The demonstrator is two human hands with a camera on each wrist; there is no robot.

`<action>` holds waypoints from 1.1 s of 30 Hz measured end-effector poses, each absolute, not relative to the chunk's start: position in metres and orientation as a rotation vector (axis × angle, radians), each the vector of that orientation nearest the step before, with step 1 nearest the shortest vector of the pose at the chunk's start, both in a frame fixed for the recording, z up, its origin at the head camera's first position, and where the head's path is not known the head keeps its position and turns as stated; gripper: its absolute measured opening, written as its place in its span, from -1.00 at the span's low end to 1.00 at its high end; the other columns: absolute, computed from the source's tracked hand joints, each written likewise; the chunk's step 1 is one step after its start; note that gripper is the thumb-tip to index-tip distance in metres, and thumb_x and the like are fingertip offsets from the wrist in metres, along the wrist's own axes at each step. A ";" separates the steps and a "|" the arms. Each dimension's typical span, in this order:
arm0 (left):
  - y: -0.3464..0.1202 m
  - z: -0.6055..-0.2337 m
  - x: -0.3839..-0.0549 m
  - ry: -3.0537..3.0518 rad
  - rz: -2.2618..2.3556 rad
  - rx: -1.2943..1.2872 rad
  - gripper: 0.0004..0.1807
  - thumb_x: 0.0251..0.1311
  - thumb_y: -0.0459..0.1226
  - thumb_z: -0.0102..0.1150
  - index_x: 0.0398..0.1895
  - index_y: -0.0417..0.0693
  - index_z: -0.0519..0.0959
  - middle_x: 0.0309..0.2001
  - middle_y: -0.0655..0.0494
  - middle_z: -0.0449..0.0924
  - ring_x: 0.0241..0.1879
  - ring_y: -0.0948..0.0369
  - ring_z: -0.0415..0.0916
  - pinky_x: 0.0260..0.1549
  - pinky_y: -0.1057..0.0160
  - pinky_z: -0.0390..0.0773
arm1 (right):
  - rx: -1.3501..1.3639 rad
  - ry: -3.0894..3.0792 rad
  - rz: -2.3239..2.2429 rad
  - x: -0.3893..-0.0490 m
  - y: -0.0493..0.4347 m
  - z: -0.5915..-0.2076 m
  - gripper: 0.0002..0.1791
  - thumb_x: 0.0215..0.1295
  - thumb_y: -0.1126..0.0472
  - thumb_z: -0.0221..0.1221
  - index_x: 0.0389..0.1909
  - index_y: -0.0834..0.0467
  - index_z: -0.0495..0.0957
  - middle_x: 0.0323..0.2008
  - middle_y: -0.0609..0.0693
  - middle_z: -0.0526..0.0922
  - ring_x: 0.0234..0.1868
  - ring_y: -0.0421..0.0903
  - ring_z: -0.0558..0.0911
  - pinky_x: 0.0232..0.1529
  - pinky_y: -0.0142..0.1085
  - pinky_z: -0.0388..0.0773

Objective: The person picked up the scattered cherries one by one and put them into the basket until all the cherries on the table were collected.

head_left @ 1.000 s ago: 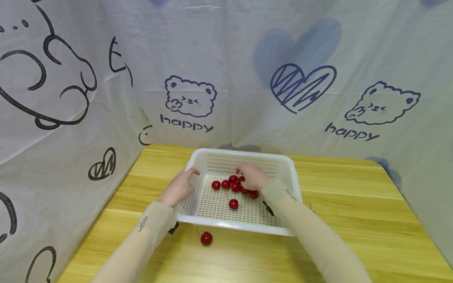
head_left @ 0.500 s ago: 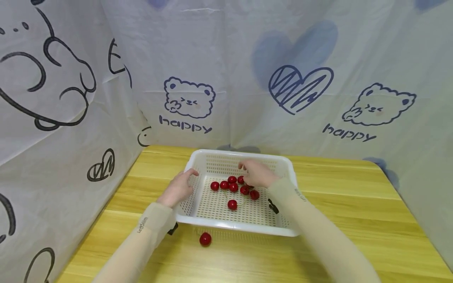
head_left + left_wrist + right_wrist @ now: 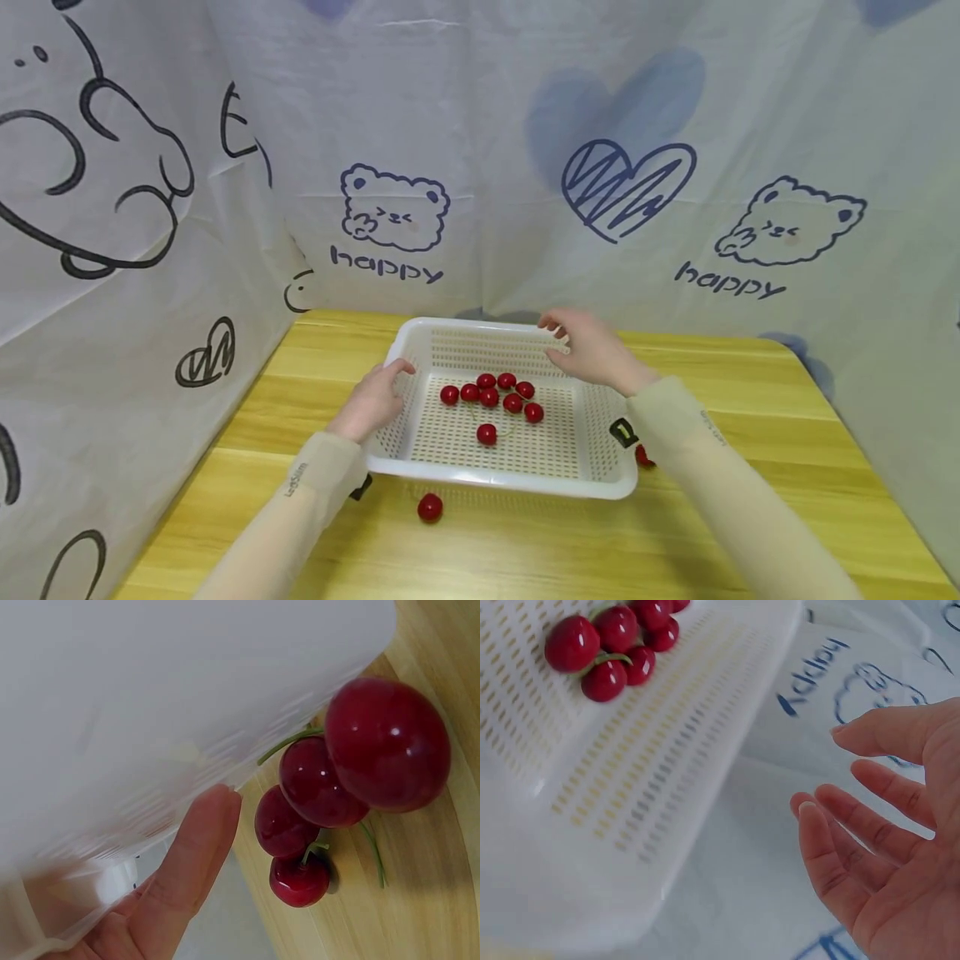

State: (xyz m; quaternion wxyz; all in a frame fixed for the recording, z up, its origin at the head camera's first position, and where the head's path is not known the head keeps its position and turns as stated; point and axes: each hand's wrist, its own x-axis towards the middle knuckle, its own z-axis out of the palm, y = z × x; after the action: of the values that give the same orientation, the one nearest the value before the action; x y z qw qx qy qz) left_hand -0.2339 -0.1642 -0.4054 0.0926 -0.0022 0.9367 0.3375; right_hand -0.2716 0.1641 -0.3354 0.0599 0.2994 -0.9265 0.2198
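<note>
A white plastic basket [image 3: 480, 479] with slotted walls stands on the table. Several red cherries [image 3: 489, 397], some with green stems, lie together on its floor. My left hand [image 3: 372, 402] grips the basket's left side, thumb over the rim and fingers along the outer wall. The left wrist view has several cherries [image 3: 386, 746] on the wood beside those fingers. Over the back right of the basket hovers my right hand [image 3: 592, 346]; its fingers [image 3: 877, 832] are loosely bent, spread and hold nothing.
A single cherry [image 3: 430, 507] lies on the wooden table [image 3: 465, 558] in front of the basket. Right of the basket, a red thing [image 3: 645, 456] shows partly behind my right sleeve. A printed white cloth [image 3: 510, 167] hangs behind and to the left.
My right hand has risen from the cherries and moved right and back, uncovering them. The left hand keeps its place at the basket. The view has shifted slightly.
</note>
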 end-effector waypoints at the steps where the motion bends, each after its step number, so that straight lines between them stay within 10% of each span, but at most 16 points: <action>1: -0.165 -0.405 -0.234 2.780 1.002 -0.009 -0.35 0.16 -0.57 0.01 0.35 0.00 0.37 0.31 -0.29 0.34 0.01 -0.13 0.56 -0.38 0.13 0.73 | 0.898 -2.788 0.684 -0.270 0.170 -0.334 -0.61 0.24 0.33 0.28 0.09 0.35 0.53 0.01 0.29 0.66 -0.03 0.18 0.67 0.00 0.00 0.68; 33: -0.165 -0.406 -0.235 2.815 0.971 -0.004 -0.37 0.17 -0.56 0.04 0.33 0.01 0.40 0.25 -0.29 0.39 -0.16 0.01 0.53 -0.47 0.29 0.65 | 0.705 -2.668 0.654 -0.204 0.309 -0.421 -0.63 0.17 0.45 0.27 0.03 0.30 0.56 -0.04 0.21 0.62 -0.11 0.17 0.67 -0.34 -0.20 0.74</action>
State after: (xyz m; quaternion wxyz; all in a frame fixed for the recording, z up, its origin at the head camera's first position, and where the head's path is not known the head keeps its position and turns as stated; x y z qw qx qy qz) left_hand -0.2350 -0.1654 -0.4056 0.0819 -0.0013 0.9421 0.3251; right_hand -0.2039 0.3090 -0.4212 0.1521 0.2456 -0.9298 0.2280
